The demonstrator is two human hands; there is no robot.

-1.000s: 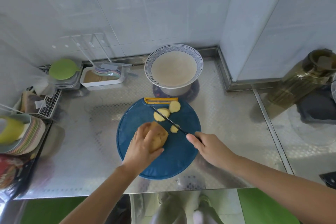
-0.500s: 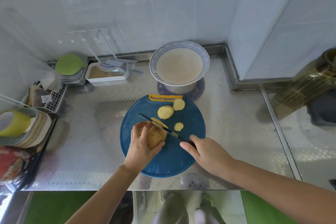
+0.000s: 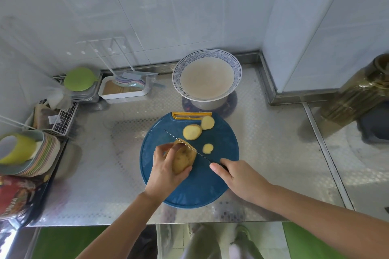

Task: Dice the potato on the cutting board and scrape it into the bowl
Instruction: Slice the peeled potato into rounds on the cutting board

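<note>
green lid [image 3: 79,79], white tray [image 3: 124,91], stacked plates [image 3: 45,154]

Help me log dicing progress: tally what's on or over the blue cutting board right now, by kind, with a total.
Loose potato slices: 3
Uncut potato piece, gripped by the left hand: 1
Knife, held by the right hand, blade across the potato piece: 1
Total on or over the cutting board: 5
</note>
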